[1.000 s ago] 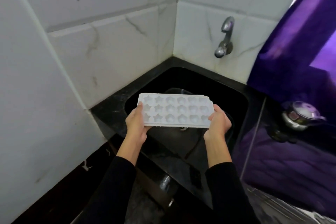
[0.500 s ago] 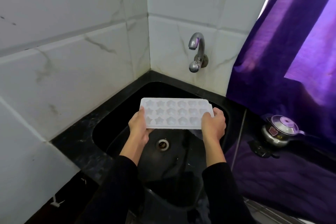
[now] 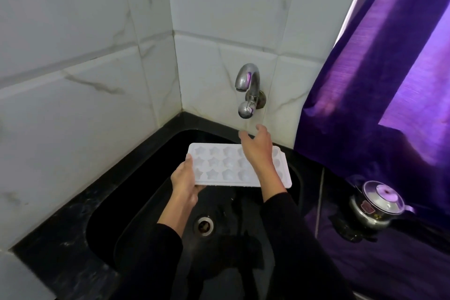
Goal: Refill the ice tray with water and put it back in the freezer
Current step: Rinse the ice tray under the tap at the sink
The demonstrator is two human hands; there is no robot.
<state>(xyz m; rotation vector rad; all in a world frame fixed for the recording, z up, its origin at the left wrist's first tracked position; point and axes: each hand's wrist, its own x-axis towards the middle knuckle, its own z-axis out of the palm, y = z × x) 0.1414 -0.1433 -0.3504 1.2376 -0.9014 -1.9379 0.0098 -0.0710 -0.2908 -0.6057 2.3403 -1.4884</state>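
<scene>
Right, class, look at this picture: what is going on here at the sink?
A person holds a white ice tray over the black sink by its left end with the left hand. The right hand, open, reaches up toward the wall tap. No water is running, and the tray's moulds look unfilled.

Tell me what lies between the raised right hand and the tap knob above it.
Nothing: in the head view only bare white wall tile shows between the open right hand and the tap knob.
</scene>
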